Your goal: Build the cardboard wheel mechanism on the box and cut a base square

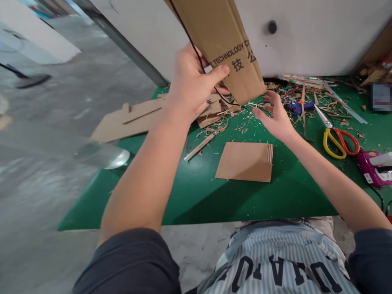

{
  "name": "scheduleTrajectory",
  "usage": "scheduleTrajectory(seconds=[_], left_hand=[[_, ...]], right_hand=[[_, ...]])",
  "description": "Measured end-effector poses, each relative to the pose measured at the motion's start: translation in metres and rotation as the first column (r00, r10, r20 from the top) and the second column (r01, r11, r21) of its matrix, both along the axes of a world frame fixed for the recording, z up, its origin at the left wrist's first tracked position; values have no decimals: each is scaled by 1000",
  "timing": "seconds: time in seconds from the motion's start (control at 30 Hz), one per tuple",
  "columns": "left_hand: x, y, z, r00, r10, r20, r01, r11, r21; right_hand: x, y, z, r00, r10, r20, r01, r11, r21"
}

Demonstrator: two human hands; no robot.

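My left hand (196, 77) grips a long brown cardboard piece (223, 36) with printed lettering, raised and tilted above the table. The thumb presses on its front face, while the other fingers pass behind it. A thin black cord (188, 34) runs down along the piece and past this hand. Just beside the lower corner of the cardboard is my right hand (274, 114), its fingers apart and holding nothing. Whether a fingertip touches that corner I cannot tell. Below both hands a flat cardboard rectangle (241, 163) lies on the green tabletop (196, 204).
Cardboard scraps (303, 98) litter the back of the table around a blue tool (300, 107). To the right are scissors (339, 139) with yellow and red handles and a magenta tool (375, 167). A larger cardboard sheet (131, 120) and a clear bottle (107, 155) lie left.
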State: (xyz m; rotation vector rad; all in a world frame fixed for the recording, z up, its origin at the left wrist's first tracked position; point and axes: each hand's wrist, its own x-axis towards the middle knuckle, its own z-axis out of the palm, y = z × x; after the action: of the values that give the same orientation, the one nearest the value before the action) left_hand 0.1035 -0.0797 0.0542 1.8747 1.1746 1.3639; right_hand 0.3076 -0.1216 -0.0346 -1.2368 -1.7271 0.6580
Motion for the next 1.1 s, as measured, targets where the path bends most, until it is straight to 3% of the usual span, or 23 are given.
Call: scheduleTrajectory(seconds=[0.17,0.23,0.3,0.4,0.5,0.7,0.83,0.93,1.0,1.1], left_hand=[[20,-16,10,995,-91,47,95,992,-88],[21,-20,15,995,-88,51,93,991,-99],[14,-19,18,996,-68,63,72,995,-70],[-6,-12,20,997,-56,58,57,998,-8],[-23,-5,19,993,-29,113,29,1000,6],[-20,-3,18,955,115,272,-73,984,-160],[-30,3,23,940,163,301,-121,981,-153],[-55,14,26,944,163,288,-137,985,-108],[-75,21,26,945,158,287,-137,986,-93],[-92,24,21,958,95,269,-77,994,-78]], right_hand=[[-11,10,4,967,191,-167,-208,974,-92],[-8,6,8,961,248,-119,-256,966,-50],[2,1,10,967,254,35,-254,967,1],[28,-5,8,936,72,346,-91,995,41],[54,-7,4,818,-132,559,105,991,79],[78,-13,10,750,-222,624,222,972,79],[99,-17,15,539,-296,789,474,881,7],[122,-22,21,445,-333,831,616,787,-14],[136,-26,24,445,-354,823,642,767,-17],[141,-30,23,600,-356,717,493,870,20]])
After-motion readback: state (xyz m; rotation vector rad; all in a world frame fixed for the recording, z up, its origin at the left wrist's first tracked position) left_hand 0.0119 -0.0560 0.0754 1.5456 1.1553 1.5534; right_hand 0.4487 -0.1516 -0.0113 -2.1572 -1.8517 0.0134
